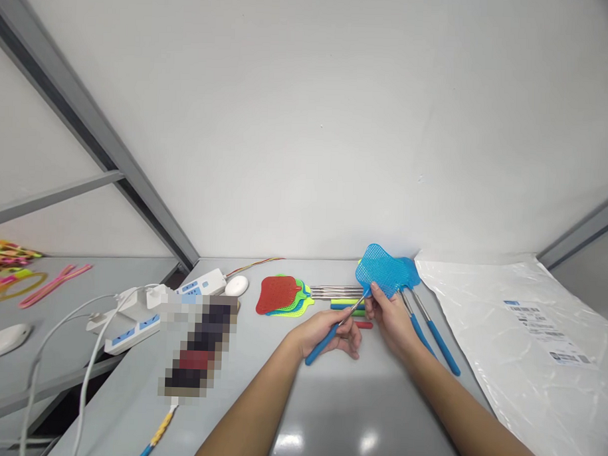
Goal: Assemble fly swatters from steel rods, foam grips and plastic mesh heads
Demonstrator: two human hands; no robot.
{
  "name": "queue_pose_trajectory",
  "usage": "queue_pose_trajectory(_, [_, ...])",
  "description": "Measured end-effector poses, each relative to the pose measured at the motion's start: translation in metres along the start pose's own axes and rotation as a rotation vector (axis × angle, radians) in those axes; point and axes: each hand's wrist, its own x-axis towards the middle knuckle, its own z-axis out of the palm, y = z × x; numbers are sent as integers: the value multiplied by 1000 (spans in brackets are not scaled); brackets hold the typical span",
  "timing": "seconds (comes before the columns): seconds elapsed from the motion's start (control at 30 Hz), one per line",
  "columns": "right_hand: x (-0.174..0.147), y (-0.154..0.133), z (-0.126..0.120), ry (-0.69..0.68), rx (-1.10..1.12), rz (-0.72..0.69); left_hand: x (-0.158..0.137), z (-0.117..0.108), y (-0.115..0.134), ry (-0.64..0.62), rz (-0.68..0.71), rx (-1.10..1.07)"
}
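Note:
A blue fly swatter is held tilted between my two hands, its mesh head up and to the right. My left hand is closed around its metal shaft just above the blue handle. At the neck of the mesh head, my right hand pinches it between thumb and fingers. Behind the hands lies a stack of fly swatters with a red one on top and green, blue and yellow heads beneath. Their shafts point right, and my hands partly cover the handles. More blue fly swatters lie to the right, handles toward me.
A white plastic mailing bag with a label covers the right side. At left are a power strip with cables, a round white object and a pixelated device. Colourful strips lie on the far-left table.

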Motion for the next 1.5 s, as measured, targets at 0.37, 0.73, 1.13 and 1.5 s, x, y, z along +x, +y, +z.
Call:
queue_pose_trajectory(0.37, [0, 4, -2, -13, -36, 10, -1, 7, -1, 52, 8, 50])
queue_pose_trajectory(0.73, [-2, 2, -1, -57, -45, 59, 0, 19, -2, 106, 68, 36])
queue_pose_trajectory(1.13, [-4, -11, 7, -142, -57, 23, 1, 40, -7, 84, 160, -31])
queue_pose_trajectory(1.5, [-3, -33, -2, -131, -221, -48, 18, 57, -14, 311, 380, 17])
